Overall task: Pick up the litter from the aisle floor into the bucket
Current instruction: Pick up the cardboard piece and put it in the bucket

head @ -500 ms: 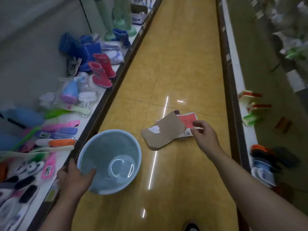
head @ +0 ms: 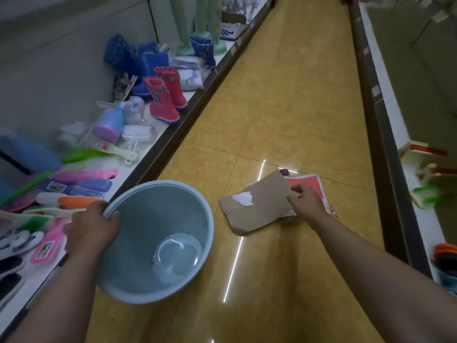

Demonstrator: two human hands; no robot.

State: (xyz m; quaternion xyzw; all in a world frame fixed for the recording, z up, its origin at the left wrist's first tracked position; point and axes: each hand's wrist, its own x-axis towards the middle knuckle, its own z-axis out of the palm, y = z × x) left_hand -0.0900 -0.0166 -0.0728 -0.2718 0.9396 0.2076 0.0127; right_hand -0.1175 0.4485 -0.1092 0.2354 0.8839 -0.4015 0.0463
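A pale blue plastic bucket [head: 195, 211] hangs over the yellow floor, tilted toward me, with my left hand [head: 92, 230] gripping its near-left rim. Nothing lies inside it. To its right a brown cardboard piece [head: 262, 206] lies on the floor with a crumpled white tissue [head: 243, 198] on top. Under it sits a red and white paper [head: 310, 185]. My right hand [head: 306, 203] pinches the right edge of the cardboard, fingers closed on it. A small purple object [head: 284, 172] lies just beyond the cardboard.
A low shelf on the left carries pink boots [head: 163, 100], blue boots, brushes and bottles. Another shelf edge [head: 385, 134] runs along the right with boxes and sandals. The yellow aisle floor [head: 291, 82] stretches ahead between them.
My right hand has closed on the right edge of the cardboard. The bucket and my left hand have come closer to the litter and sit larger in view.
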